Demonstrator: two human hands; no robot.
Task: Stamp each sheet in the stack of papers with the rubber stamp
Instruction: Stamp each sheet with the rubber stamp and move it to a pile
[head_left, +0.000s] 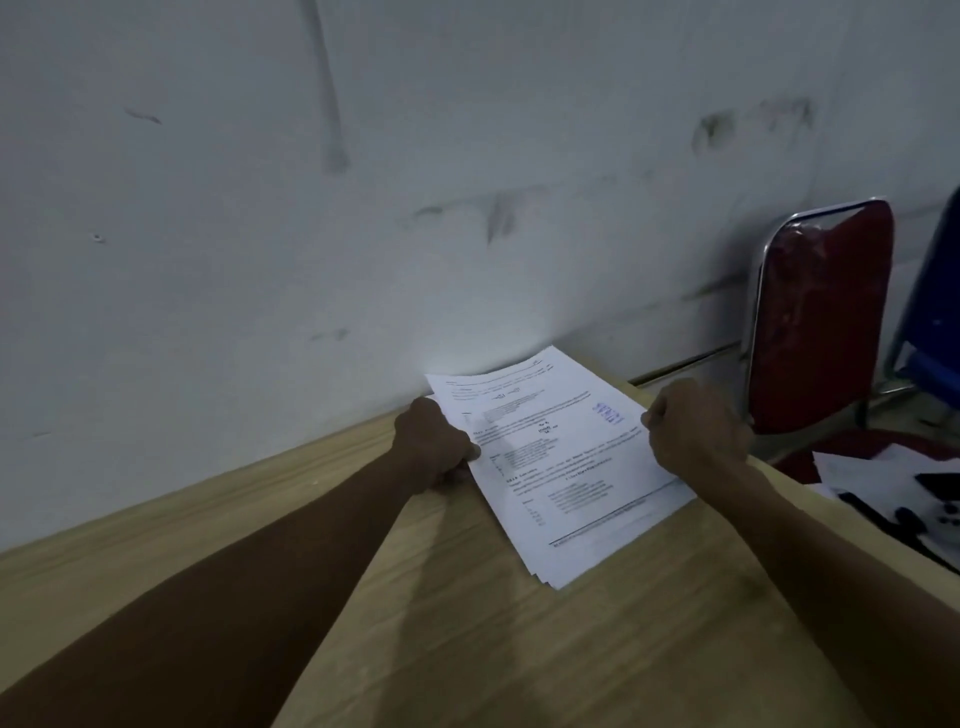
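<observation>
A stack of white printed sheets (558, 467) lies at an angle on the wooden table (467, 634), its far corner against the wall. A blue stamp mark (609, 413) shows near the top sheet's right edge. My left hand (434, 447) grips the left edge of the stack with curled fingers. My right hand (696, 428) is closed at the right edge of the stack, pinching paper there. No rubber stamp is in view.
A stained white wall (363, 208) rises just behind the table. To the right stand a red chair (821, 312) with a chrome frame and part of a blue chair (935, 322). White papers and dark objects (904, 499) lie on the red chair's seat.
</observation>
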